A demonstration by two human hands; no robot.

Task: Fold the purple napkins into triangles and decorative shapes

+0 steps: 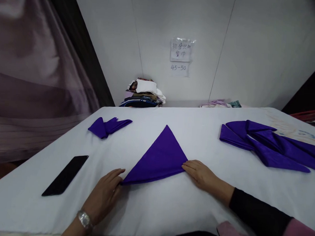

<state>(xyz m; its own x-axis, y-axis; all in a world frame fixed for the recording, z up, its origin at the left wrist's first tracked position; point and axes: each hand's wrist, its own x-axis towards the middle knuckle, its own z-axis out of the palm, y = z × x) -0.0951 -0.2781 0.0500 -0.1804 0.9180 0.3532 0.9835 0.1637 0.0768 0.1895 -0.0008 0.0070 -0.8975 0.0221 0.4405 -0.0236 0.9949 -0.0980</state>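
A purple cloth napkin, folded into a triangle, lies on the white-covered table with its point facing away from me. My left hand is at the napkin's left corner, its index finger stretched out above and the other fingers closed at the corner. At the right corner, my right hand has its fingers together and holds the cloth's edge; its thumb is hidden beneath. The napkin's near edge bows slightly between both hands.
A purple napkin folded into a knot-like shape lies far left, above a black phone-like slab. Loose purple napkins lie right. Folded clothes are stacked behind the white table, below handwritten paper signs. A curtain hangs left.
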